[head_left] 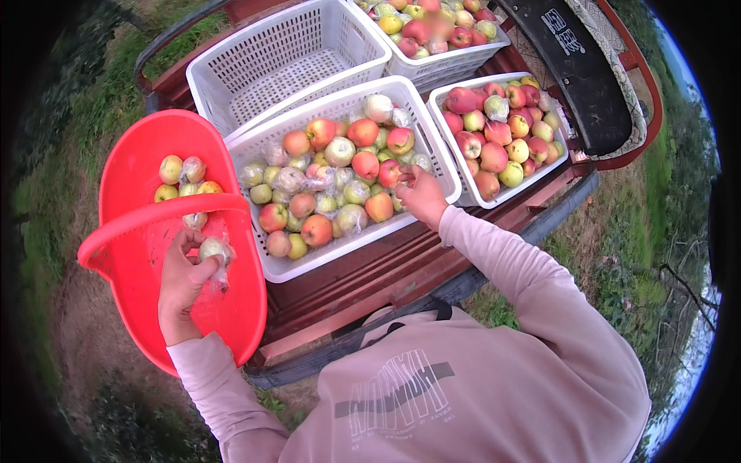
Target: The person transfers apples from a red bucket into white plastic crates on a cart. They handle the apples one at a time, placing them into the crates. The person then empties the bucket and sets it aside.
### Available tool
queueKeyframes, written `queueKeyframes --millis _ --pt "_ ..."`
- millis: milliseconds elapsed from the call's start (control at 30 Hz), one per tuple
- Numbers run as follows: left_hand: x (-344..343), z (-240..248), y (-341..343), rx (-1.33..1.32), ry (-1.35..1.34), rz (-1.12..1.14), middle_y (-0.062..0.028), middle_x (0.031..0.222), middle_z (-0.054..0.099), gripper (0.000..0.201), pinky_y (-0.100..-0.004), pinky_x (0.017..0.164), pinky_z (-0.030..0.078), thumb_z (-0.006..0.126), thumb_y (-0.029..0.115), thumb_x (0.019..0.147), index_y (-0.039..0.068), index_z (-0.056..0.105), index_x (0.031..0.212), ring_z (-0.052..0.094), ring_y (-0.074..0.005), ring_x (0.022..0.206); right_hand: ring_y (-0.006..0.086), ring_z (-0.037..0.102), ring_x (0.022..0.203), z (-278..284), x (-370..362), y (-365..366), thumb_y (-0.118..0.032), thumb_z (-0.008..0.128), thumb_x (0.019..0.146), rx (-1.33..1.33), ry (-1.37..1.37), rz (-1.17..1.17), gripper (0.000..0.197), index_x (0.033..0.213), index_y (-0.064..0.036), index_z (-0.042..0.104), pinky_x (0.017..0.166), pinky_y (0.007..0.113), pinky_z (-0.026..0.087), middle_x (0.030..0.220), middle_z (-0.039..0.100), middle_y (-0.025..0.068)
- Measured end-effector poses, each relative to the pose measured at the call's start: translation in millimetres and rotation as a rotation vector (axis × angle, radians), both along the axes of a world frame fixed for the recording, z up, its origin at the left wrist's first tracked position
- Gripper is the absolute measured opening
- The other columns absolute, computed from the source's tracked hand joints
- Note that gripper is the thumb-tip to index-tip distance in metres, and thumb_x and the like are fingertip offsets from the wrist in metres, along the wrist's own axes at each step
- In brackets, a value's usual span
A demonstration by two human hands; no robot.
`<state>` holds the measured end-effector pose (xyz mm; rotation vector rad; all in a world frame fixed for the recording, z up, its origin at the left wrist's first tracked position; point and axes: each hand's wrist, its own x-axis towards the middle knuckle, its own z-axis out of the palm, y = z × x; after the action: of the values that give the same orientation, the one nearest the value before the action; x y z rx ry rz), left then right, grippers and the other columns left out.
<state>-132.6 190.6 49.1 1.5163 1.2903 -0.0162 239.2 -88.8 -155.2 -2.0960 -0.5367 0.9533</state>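
Over the red basket (139, 309) on the left, my left hand (181, 282) is closed on a pale green apple (216, 248) in clear plastic film. Several more apples, yellowish and partly wrapped, lie farther back in that basket, beyond its handle (166, 212). My right hand (423, 198) reaches over the near right side of the middle white crate (301, 266). Its bent fingers are at a red apple (390, 173) and appear to grip its side. Red, green and film-wrapped apples fill this crate.
Behind the middle crate stands an empty white crate (224, 92). Two other crates hold apples: a right crate (494, 202) and a far crate (448, 62). All rest on a red metal cargo bed (340, 289), with a black seat back (587, 85) at far right. Grass surrounds it.
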Motion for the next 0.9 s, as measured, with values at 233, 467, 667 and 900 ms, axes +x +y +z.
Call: queueKeyframes --millis 233,467,667,900 --pt "26.9 6.9 -51.8 -0.31 -0.42 -0.177 -0.008 0.128 0.071 0.062 -0.0337 0.095 0.06 0.093 0.005 0.078 0.003 0.06 0.131 0.073 -0.0161 0.107 0.0186 0.073 0.102 118.4 -107.8 50.8 -0.053 0.069 0.111 0.236 1.039 0.119 0.064 0.147 -0.0013 0.058 0.081 0.037 0.066 0.123 0.071 0.0102" --pt "40.6 -21.5 -55.8 -0.425 -0.469 -0.299 -0.0078 0.144 0.067 0.075 -0.0368 0.106 0.057 0.095 0.011 0.087 0.001 0.06 0.154 0.071 -0.0185 0.115 0.014 0.071 0.1 105.0 -118.0 54.4 -0.052 0.071 0.108 0.268 0.986 0.12 0.056 0.139 -0.0063 0.064 0.072 0.033 0.06 0.117 0.073 0.0045" --pt "-13.5 -19.3 0.4 -0.11 -0.071 -0.075 -0.0132 0.146 0.069 0.054 -0.035 0.1 0.059 0.089 0.016 0.095 -0.001 0.068 0.142 0.072 -0.0173 0.111 0.0168 0.072 0.105 37.9 7.4 13.6 -0.045 0.076 0.107 -0.009 0.378 -0.126 0.059 0.145 -0.0032 0.063 0.076 0.034 0.06 0.129 0.075 0.0092" --pt "-27.0 -98.9 36.6 0.853 0.409 -0.007 -0.0263 0.157 0.059 0.062 -0.0488 0.119 0.05 0.087 0.024 0.096 -0.005 0.063 0.145 0.061 -0.0397 0.14 0.0379 0.079 0.116 -66.4 73.8 49.8 -0.041 0.083 0.1 -0.107 0.042 -0.137 0.075 0.148 0.0111 0.06 0.099 0.044 0.061 0.135 0.076 0.0263"
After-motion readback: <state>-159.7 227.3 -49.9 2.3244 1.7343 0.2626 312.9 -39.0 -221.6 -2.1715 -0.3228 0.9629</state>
